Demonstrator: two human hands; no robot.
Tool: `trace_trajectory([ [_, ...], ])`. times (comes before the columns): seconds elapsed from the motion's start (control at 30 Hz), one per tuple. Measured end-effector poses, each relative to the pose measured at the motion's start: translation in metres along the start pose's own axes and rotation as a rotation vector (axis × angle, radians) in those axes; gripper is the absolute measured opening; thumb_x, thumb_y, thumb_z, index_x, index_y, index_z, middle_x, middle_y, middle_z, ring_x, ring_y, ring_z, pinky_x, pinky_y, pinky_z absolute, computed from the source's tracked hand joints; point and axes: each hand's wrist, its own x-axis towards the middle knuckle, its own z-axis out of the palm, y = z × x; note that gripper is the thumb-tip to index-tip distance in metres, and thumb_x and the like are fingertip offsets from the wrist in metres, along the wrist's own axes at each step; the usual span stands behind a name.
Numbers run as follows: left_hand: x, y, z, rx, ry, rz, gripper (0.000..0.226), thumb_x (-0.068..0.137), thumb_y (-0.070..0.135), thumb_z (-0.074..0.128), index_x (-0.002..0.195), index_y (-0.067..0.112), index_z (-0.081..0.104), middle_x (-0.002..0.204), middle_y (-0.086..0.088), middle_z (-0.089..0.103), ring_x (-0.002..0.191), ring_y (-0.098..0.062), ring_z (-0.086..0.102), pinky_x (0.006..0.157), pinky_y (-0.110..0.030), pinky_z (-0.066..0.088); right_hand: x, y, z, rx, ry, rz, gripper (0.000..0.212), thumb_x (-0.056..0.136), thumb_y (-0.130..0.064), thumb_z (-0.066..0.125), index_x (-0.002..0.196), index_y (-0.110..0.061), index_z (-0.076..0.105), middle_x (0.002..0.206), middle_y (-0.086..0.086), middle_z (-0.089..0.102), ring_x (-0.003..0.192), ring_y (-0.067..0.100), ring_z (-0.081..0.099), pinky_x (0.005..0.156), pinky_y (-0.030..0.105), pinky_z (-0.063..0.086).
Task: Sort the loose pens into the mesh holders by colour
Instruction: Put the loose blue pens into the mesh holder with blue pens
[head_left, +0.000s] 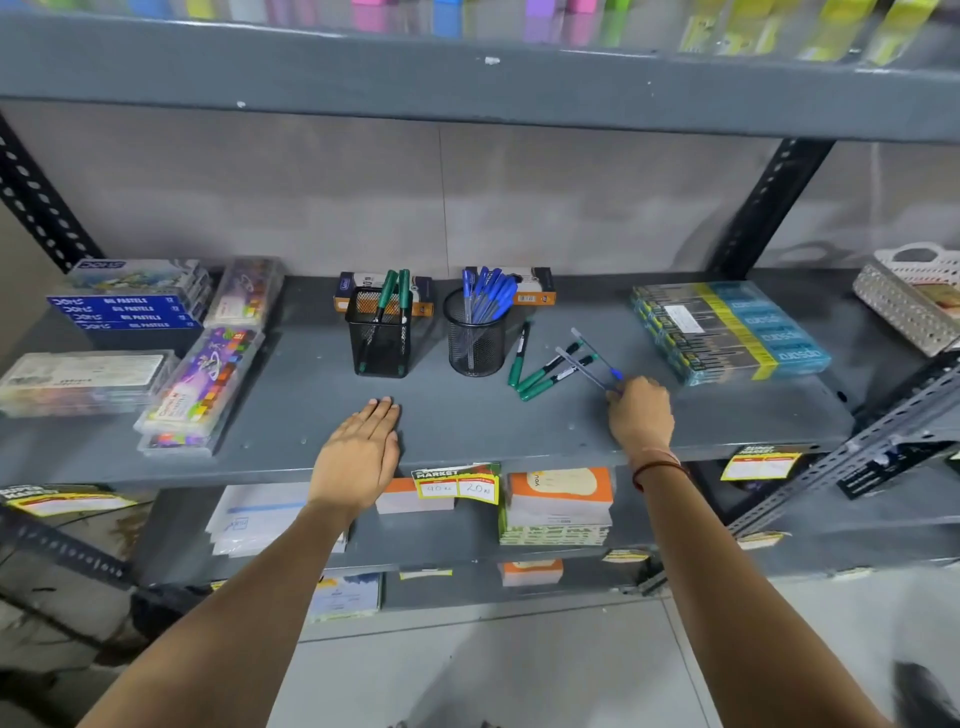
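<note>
A grey metal shelf (467, 415) stands against a pale wall, with black perforated uprights at both sides. Its middle front part is bare between the boxes of oil pastels (130, 306) at left and the stacked packets (732, 327) at right. The square mesh holder (379, 338) keeps green pens and the round mesh holder (475, 338) just beside it keeps blue pens. Loose green pens (545, 371) lie to the right of the round one. The left hand (358, 457) lies flat and open near the shelf's front edge. The right hand (639, 413) pinches two thin pens (592, 358), one of them with a blue end.
</note>
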Motion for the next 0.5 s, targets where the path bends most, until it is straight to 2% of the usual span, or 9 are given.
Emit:
trace_trajectory([
  [0.07,0.0,0.0,0.0,-0.003,0.001,-0.003,0.054,0.092,0.028,0.026,0.123,-0.002,0.058,0.127,-0.017,0.058,0.119,-0.031,0.052,0.099,-0.044,0.037,-0.002,-0.014,-0.015,0.176,0.096,-0.029,0.023,0.092,-0.015,0.056,0.095,0.006,0.064,0.1,0.032,0.065,0.096,0.042,0.059,0.083,0.041,0.05],
  [0.13,-0.001,0.0,-0.001,-0.008,-0.001,-0.007,0.054,0.093,0.029,0.025,0.124,-0.001,0.058,0.127,-0.017,0.057,0.12,-0.031,0.051,0.1,-0.044,0.037,-0.003,-0.037,-0.035,0.333,0.183,-0.112,0.021,0.091,-0.016,0.059,0.088,0.004,0.065,0.079,0.024,0.066,0.069,0.031,0.057,0.076,0.02,0.052],
  [0.17,-0.001,0.0,-0.001,-0.009,-0.002,-0.009,0.054,0.093,0.029,0.025,0.124,-0.001,0.058,0.127,-0.016,0.058,0.12,-0.031,0.051,0.1,-0.044,0.037,-0.001,-0.051,-0.046,0.434,0.215,-0.145,0.02,0.09,-0.017,0.061,0.09,0.003,0.065,0.073,0.017,0.063,0.061,0.022,0.053,0.068,0.006,0.046],
  [0.2,0.0,0.001,-0.001,-0.011,0.0,-0.011,0.054,0.093,0.029,0.025,0.123,-0.001,0.058,0.127,-0.016,0.058,0.119,-0.031,0.052,0.099,-0.044,0.037,0.0,-0.066,-0.056,0.558,0.244,-0.181,0.019,0.088,-0.018,0.064,0.091,0.001,0.065,0.072,0.011,0.06,0.058,0.015,0.05,0.065,0.003,0.043],
  [0.23,0.0,0.001,-0.002,-0.014,0.001,-0.013,0.053,0.092,0.029,0.026,0.123,-0.001,0.059,0.126,-0.016,0.058,0.119,-0.03,0.052,0.099,-0.044,0.038,0.005,-0.079,-0.061,0.662,0.281,-0.221,0.02,0.087,-0.02,0.065,0.09,-0.001,0.065,0.072,0.009,0.061,0.059,0.013,0.051,0.068,0.01,0.045],
  [0.3,-0.001,0.002,-0.003,-0.018,0.004,-0.016,0.053,0.091,0.028,0.027,0.122,0.0,0.06,0.125,-0.015,0.06,0.117,-0.03,0.053,0.098,-0.043,0.04,0.017,-0.106,-0.067,0.745,0.322,-0.269,0.019,0.085,-0.024,0.067,0.088,-0.005,0.067,0.076,0.015,0.067,0.067,0.022,0.057,0.074,0.029,0.049],
  [0.33,0.0,0.002,-0.004,-0.019,0.006,-0.017,0.052,0.091,0.028,0.028,0.121,0.0,0.06,0.125,-0.015,0.06,0.117,-0.03,0.054,0.097,-0.043,0.041,0.021,-0.119,-0.067,0.746,0.323,-0.297,0.018,0.085,-0.023,0.066,0.088,-0.006,0.068,0.08,0.017,0.069,0.071,0.024,0.057,0.076,0.027,0.047],
  [0.43,0.001,0.001,-0.004,-0.023,0.002,-0.025,0.051,0.089,0.028,0.031,0.119,0.001,0.062,0.122,-0.015,0.062,0.113,-0.03,0.057,0.094,-0.044,0.043,0.027,-0.149,-0.054,0.705,0.278,-0.38,0.012,0.085,-0.011,0.065,0.089,-0.001,0.067,0.086,0.019,0.072,0.064,0.013,0.052,0.064,0.003,0.038],
  [0.5,0.004,0.0,-0.005,-0.021,-0.001,-0.023,0.051,0.087,0.029,0.032,0.118,0.002,0.062,0.119,-0.015,0.063,0.109,-0.031,0.058,0.091,-0.043,0.045,0.028,-0.159,-0.038,0.647,0.213,-0.364,0.013,0.086,-0.009,0.064,0.094,0.001,0.063,0.089,0.019,0.072,0.062,0.009,0.05,0.064,-0.006,0.036],
])
